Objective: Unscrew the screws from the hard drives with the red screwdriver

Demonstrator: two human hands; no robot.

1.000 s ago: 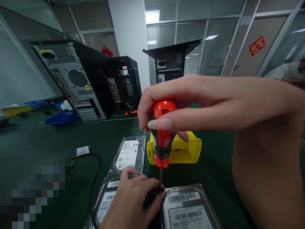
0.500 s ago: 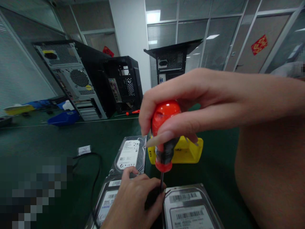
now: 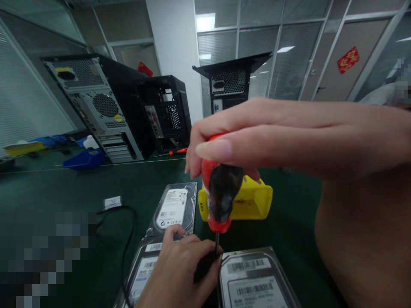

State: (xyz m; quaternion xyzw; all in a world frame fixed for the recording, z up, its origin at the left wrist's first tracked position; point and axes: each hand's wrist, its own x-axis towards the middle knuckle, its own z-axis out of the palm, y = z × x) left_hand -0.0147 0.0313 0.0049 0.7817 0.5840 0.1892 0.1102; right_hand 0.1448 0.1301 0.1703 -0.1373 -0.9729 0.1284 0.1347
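Observation:
My right hand point(image 3: 266, 137) is closed around the red and black handle of a screwdriver point(image 3: 223, 192), which points straight down. Low in the middle, my left hand point(image 3: 184, 269) has thumb and forefinger pinched together beside the lower end of the shaft. The screwdriver's tip and whatever those fingers grip are hidden in the dark gap between them. Right of these fingertips lies a labelled hard drive point(image 3: 253, 278). Another hard drive point(image 3: 144, 267) is partly covered by my left hand, and a third hard drive point(image 3: 173, 209) adjoins it farther back.
A yellow bin point(image 3: 257, 205) stands behind the screwdriver. A black cable point(image 3: 126, 239) with a white tag point(image 3: 112, 202) curves along the left. Computer cases point(image 3: 123, 107) line the back, near a second red screwdriver point(image 3: 178, 151) and a blue bin point(image 3: 85, 158).
My right hand has turned the screwdriver handle, and its thumb has swung up across the handle's top. More of the black part faces me. My left hand keeps its place.

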